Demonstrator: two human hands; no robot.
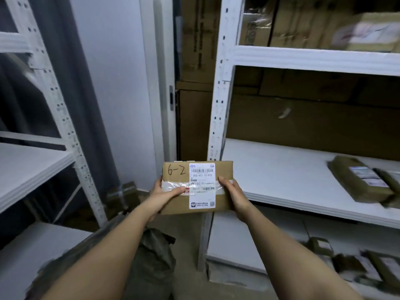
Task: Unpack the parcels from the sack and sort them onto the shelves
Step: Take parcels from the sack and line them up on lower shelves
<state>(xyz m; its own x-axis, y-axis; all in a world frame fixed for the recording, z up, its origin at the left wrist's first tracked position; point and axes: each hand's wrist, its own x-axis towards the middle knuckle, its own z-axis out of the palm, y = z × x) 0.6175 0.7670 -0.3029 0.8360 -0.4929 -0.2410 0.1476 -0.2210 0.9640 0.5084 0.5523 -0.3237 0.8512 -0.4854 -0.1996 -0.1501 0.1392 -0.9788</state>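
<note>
Parcel in both hands, label being read; sorting step, not yet shelved.

The box (197, 187) is held label-up in front of the white rack post (218, 100). Left hand (166, 197) grips its left edge, thumb laid across the clear tape; right hand (232, 195) clasps the right edge, thumb on top, fingers hidden beneath. "6-2" is handwritten on the top beside the printed label (202, 185). The sack (151, 256) lies on the floor below the box, left of the post. Right of the post, the middle shelf (281, 180) carries a flat packet (359, 178) at its far end; the shelf under it holds more packets (355, 263), blurred. Judgement: the mark probably names a slot. The next move calls for matching it to a shelf, which I cannot do from here as no shelf numbers show, then sliding the box in flat, clear of the post.
</note>
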